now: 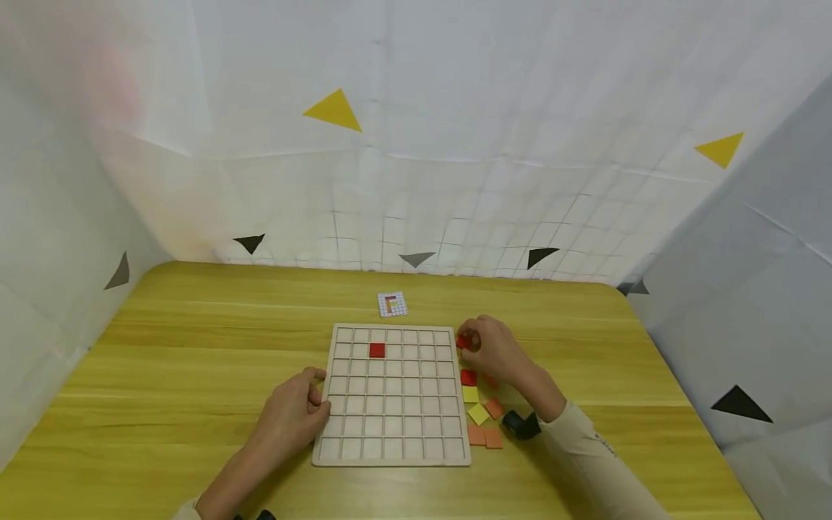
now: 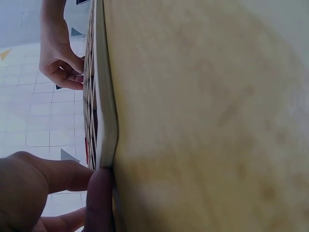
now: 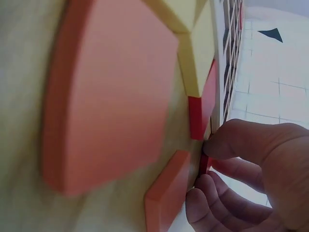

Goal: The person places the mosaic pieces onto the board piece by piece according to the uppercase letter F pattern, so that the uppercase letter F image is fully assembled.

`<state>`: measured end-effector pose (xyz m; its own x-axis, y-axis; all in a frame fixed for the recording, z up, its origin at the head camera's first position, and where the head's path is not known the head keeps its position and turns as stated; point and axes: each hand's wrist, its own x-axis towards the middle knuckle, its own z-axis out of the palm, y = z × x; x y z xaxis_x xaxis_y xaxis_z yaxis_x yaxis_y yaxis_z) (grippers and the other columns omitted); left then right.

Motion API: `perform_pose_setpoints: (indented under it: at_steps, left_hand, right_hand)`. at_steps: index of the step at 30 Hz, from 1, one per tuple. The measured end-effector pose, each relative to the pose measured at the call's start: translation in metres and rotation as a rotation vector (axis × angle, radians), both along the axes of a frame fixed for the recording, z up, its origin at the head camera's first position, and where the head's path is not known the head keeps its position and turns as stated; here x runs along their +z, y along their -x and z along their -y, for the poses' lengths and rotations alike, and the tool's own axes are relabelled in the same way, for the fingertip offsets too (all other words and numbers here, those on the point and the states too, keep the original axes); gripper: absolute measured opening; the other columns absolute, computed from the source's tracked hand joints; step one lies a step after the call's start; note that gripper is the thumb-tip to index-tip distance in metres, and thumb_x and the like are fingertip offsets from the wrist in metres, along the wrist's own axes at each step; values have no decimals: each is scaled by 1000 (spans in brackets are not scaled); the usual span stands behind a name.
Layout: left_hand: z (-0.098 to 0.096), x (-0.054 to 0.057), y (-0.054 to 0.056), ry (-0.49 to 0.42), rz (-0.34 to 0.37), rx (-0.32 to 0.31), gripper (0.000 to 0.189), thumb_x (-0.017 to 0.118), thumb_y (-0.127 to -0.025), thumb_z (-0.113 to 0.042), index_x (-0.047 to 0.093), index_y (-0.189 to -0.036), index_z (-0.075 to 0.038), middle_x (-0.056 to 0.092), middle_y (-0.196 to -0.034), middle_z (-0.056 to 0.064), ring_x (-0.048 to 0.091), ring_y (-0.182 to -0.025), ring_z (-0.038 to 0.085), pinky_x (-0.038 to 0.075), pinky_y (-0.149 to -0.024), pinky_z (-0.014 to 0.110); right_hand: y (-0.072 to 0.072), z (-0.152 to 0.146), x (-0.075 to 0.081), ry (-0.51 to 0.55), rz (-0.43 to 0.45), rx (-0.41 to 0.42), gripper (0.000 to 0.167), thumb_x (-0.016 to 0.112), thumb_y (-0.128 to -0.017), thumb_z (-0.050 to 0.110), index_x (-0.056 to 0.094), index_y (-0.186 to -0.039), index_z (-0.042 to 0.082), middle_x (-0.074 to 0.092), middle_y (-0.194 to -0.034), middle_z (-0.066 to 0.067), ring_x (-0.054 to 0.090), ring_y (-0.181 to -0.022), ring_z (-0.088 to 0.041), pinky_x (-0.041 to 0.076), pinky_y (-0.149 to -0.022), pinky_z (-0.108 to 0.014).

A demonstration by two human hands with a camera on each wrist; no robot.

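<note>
Item: small red square tile [image 1: 463,341], pinched between thumb and fingertips of the right hand [image 1: 494,350]. It sits just beyond the right edge of the pale wooden grid board [image 1: 338,404], level with the board's far rows. In the right wrist view the tile [image 3: 203,163] shows edge-on between the thumb above and curled fingers [image 3: 212,203] below, lifted or tipped at the table surface; whether it is fully clear of the table cannot be told.

Relation to the board: the open cells lie directly to the left of the held tile. One red tile already seated in the board [image 1: 376,350] occupies the second row from the far edge, third column from the left, well apart from the grip, with empty cells between. The tile is square, so it has no long axis; its flat faces matter, and it appears held on edge.

Left hand [image 1: 292,415]: rests against the board's left edge about midway along, fingers curled round the rim, thumb on top. The left wrist view shows a fingertip [image 2: 99,193] pressed to the board's edge [image 2: 107,121]. This hand is well apart from the held tile; the right hand is the nearer.

Loose stock: a cluster of red, yellow and orange square tiles [image 1: 479,413] on the yellow-green wooden table [image 1: 195,347], just right of the board, near of the right hand.

Also present: a small printed pattern card [image 1: 393,304], beyond the board's far edge.
</note>
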<state>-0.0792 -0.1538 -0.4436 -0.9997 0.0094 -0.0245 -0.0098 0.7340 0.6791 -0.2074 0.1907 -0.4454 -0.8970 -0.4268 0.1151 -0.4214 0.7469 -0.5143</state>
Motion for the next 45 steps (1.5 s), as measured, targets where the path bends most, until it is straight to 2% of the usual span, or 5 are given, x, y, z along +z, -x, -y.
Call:
perform_pose_setpoints:
  at_steps: [12,22,28,45]
  left_hand:
    - [0,-1,1,-3,10,-1,42,72,-82,-4,61,-121,2,53,-75,-2,48,-64,13,40,-55,28]
    - [0,-2,2,0,2,-5,41,73,-82,-5,62,-121,2,54,-76,-2,48,-64,13,41,-56,28]
    - [0,-2,1,2,-5,-3,41,73,-81,-4,62,-121,3,54,-75,-2,48,-64,13,41,-56,28]
    - [0,1,0,4,13,1,42,73,-82,-4,61,-122,2,54,-77,-1,48,-65,14,41,-56,29]
  right_hand:
    - [-2,1,-1,45,-16,41,25,72,-74,0,72,-100,2,58,-83,-5,48,-70,-15,44,-61,-32]
    - [-3,0,-1,56,-6,29,26,71,-74,0,72,-100,2,57,-85,-6,50,-70,-16,46,-62,-32]
    - [-1,2,1,60,-36,33,24,72,-75,1,72,-98,4,55,-84,-4,49,-68,-16,45,-60,-32]
    - [-6,12,9,51,-31,40,27,70,-75,-1,71,-102,3,55,-85,-6,47,-70,-17,43,-61,-32]
